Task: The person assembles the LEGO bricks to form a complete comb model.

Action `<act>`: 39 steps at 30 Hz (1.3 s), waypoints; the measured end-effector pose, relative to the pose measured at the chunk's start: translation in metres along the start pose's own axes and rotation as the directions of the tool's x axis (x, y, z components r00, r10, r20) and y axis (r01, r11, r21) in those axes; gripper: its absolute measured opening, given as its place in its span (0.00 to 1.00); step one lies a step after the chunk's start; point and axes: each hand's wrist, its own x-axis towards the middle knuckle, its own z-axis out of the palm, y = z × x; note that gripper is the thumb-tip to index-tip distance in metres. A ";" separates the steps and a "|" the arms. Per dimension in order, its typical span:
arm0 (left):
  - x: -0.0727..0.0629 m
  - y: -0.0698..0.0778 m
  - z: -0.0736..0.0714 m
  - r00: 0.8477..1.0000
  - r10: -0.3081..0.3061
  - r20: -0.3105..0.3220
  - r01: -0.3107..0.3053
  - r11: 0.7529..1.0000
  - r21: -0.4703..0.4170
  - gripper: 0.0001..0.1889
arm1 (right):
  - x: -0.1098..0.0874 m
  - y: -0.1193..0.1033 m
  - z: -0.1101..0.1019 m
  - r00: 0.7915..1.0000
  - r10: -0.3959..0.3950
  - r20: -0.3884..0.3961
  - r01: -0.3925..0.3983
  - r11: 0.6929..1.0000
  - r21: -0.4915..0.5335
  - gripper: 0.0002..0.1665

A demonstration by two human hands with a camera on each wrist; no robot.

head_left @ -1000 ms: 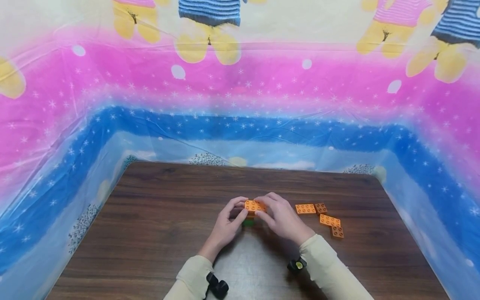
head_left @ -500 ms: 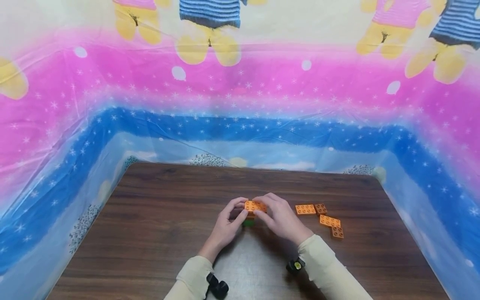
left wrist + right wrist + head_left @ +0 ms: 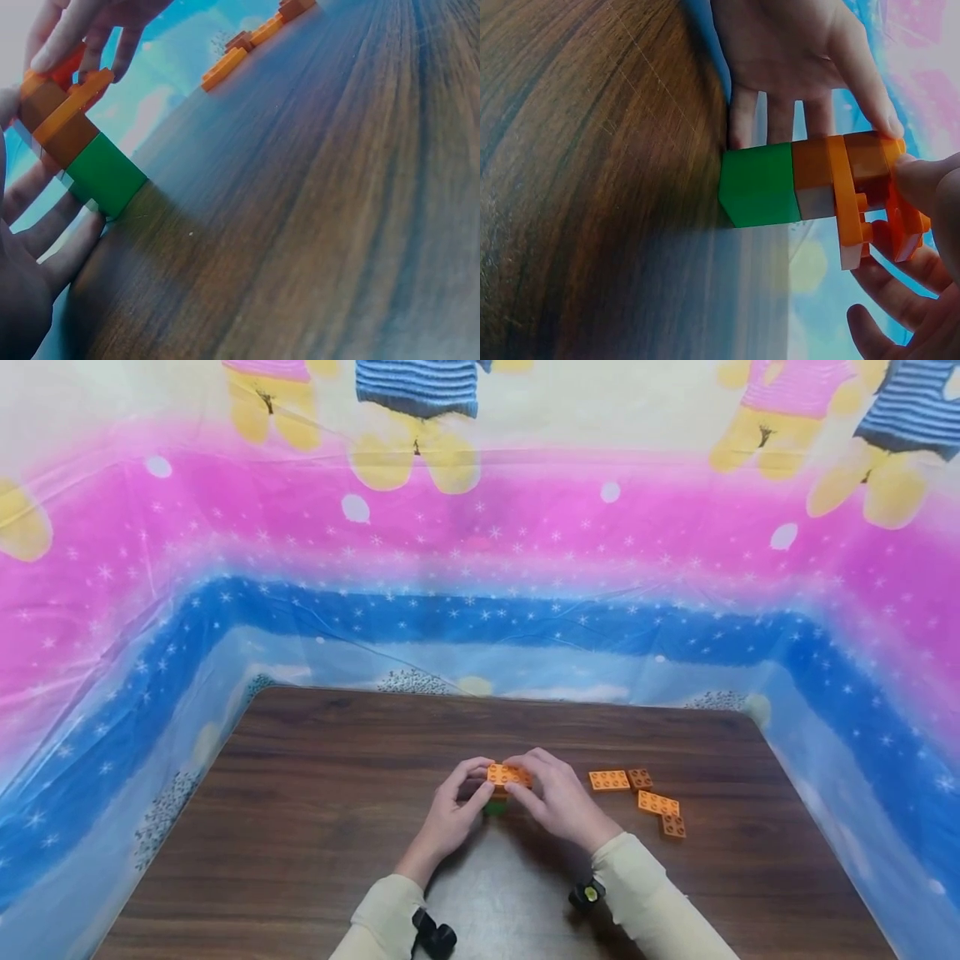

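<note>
Snowflake-print cloth (image 3: 555, 556) borders the table (image 3: 300, 827) beneath stacked bricks (image 3: 814, 172).

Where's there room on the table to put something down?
The table is bare from the left hand to the left edge, and behind both hands up to the back edge. It's crowded where both hands hold a toy brick tower, and right of the right hand, where four orange and brown bricks lie.
</note>
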 end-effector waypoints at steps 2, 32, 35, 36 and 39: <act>-0.002 0.009 -0.001 1.000 0.001 -0.006 -0.001 1.000 -0.006 0.18 | 0.000 0.000 0.001 1.000 0.001 0.002 -0.001 1.000 -0.001 0.20; 0.002 -0.013 -0.001 0.999 0.039 0.008 -0.039 0.999 0.026 0.18 | -0.024 0.009 -0.012 0.996 0.093 -0.010 -0.093 0.995 -0.041 0.25; 0.002 -0.013 -0.001 0.999 0.051 0.001 -0.051 0.998 0.023 0.18 | -0.030 0.013 -0.016 0.995 0.097 -0.031 -0.099 0.994 -0.046 0.24; 0.002 -0.013 -0.001 0.998 0.055 0.000 -0.055 0.998 0.024 0.18 | -0.032 0.014 -0.017 0.994 0.100 -0.038 -0.102 0.993 -0.051 0.24; 0.002 -0.013 -0.002 0.999 0.052 -0.001 -0.052 0.998 0.027 0.18 | -0.038 0.020 -0.022 0.992 0.119 -0.052 -0.122 0.990 -0.072 0.24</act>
